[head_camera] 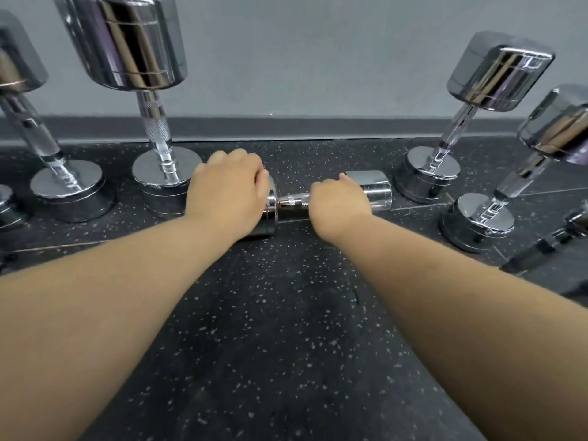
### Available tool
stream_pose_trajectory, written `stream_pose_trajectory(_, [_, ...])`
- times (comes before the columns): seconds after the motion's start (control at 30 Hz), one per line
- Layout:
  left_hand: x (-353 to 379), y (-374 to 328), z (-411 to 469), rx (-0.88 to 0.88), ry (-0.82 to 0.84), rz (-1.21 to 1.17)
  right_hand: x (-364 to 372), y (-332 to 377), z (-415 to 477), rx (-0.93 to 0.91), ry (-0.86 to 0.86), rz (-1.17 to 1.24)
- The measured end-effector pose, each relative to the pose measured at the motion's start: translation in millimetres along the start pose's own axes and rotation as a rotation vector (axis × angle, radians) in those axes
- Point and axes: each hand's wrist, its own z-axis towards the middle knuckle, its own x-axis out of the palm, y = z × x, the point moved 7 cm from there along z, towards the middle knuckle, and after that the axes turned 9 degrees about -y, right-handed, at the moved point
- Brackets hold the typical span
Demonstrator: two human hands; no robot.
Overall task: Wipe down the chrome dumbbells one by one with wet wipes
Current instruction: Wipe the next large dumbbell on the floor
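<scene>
The short chrome dumbbell (291,200) lies on its side beneath both hands, the left hand (227,183) curled over one round head and the right hand (339,202) clasping its knurled handle; rolled carelessly, it could knock the upright chrome dumbbell (165,173) just beside the left hand.

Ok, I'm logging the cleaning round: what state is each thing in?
Small chrome dumbbell: lying on its side.
Left hand: curled over its left head.
Right hand: gripping its handle.
Tall chrome dumbbell on the left: standing on end.
Chrome dumbbell on the right: standing on end.
Wet wipe: none visible.
</scene>
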Motion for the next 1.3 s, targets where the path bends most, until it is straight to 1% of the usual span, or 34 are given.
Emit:
stream_pose_trajectory(0.03, [-8, -5, -8, 0.041, -0.019, 0.01, -1, 3, -10, 0.02, 0.003, 0.047])
stream_pose_trajectory(0.1, [-17, -15, -28, 0.115, 0.008, 0.034, -7, 14, -34, 0.043, 0.003, 0.183])
stream_pose_trajectory(0.17, [-21, -17, -52, 0.104, 0.097, 0.019, -12, 21, -59, 0.02, 0.016, 0.287])
stream_pose_trajectory(0.2, [-23, -18, -63, 0.076, 0.153, 0.003, -13, 20, -70, -0.005, 0.043, 0.286])
stream_pose_trajectory(0.27, [-31, -23, -84, 0.038, 0.257, -0.035, -13, 8, -90, -0.052, 0.084, 0.133])
stream_pose_trajectory(0.33, [-41, -34, -101, 0.063, 0.35, -0.05, -14, -8, -109, -0.06, 0.105, -0.059])
stream_pose_trajectory(0.37, [-45, -39, -104, 0.089, 0.387, -0.046, -14, -13, -113, -0.059, 0.124, -0.106])
stream_pose_trajectory(0.43, [-52, -50, -116, 0.13, 0.477, -0.003, -16, -8, -131, -0.063, 0.172, -0.039])
stream_pose_trajectory(0.53, [-55, -62, -133, 0.122, 0.599, 0.044, -23, 27, -156, -0.092, 0.201, 0.254])
stream_pose_trajectory(0.57, [-57, -65, -140, 0.121, 0.633, 0.057, -24, 34, -164, -0.109, 0.22, 0.314])
stream_pose_trajectory(0.6, [-59, -69, -147, 0.13, 0.665, 0.077, -25, 33, -170, -0.113, 0.241, 0.346])
stream_pose_trajectory(0.63, [-60, -71, -153, 0.144, 0.694, 0.102, -23, 28, -176, -0.122, 0.271, 0.317])
stream_pose_trajectory(0.67, [-61, -72, -162, 0.164, 0.718, 0.13, -21, 21, -183, -0.142, 0.303, 0.236])
stream_pose_trajectory(0.73, [-63, -77, -176, 0.217, 0.7, 0.171, -20, 2, -195, -0.146, 0.316, 0.023])
stream_pose_trajectory(0.77, [-64, -79, -180, 0.228, 0.672, 0.176, -22, -1, -201, -0.138, 0.306, -0.032])
stream_pose_trajectory(0.8, [-66, -81, -182, 0.22, 0.653, 0.168, -24, -1, -207, -0.119, 0.31, -0.019])
stream_pose_trajectory(0.83, [-67, -81, -182, 0.197, 0.652, 0.155, -25, 3, -210, -0.102, 0.338, 0.025])
stream_pose_trajectory(0.87, [-67, -80, -180, 0.169, 0.67, 0.137, -26, 8, -210, -0.082, 0.359, 0.122])
stream_pose_trajectory(0.93, [-66, -78, -175, 0.118, 0.713, 0.092, -30, 21, -206, -0.051, 0.38, 0.378])
stream_pose_trajectory(1.0, [-65, -75, -167, 0.094, 0.727, 0.049, -35, 28, -203, -0.062, 0.388, 0.504])
stream_pose_trajectory(1.03, [-64, -74, -164, 0.089, 0.735, 0.024, -34, 30, -202, -0.089, 0.382, 0.492])
stream_pose_trajectory(1.1, [-58, -68, -159, 0.069, 0.77, -0.023, -25, 28, -198, -0.127, 0.372, 0.347])
stream_pose_trajectory(1.17, [-55, -60, -154, 0.023, 0.783, -0.079, -15, 14, -190, -0.108, 0.325, 0.167])
stream_pose_trajectory(1.2, [-56, -56, -151, -0.012, 0.76, -0.123, -12, 5, -187, -0.084, 0.308, 0.103])
stream_pose_trajectory(1.27, [-60, -48, -146, -0.064, 0.681, -0.217, -10, -5, -178, -0.03, 0.252, 0.086])
stream_pose_trajectory(1.3, [-61, -44, -145, -0.076, 0.634, -0.248, -9, -2, -175, 0.002, 0.228, 0.146])
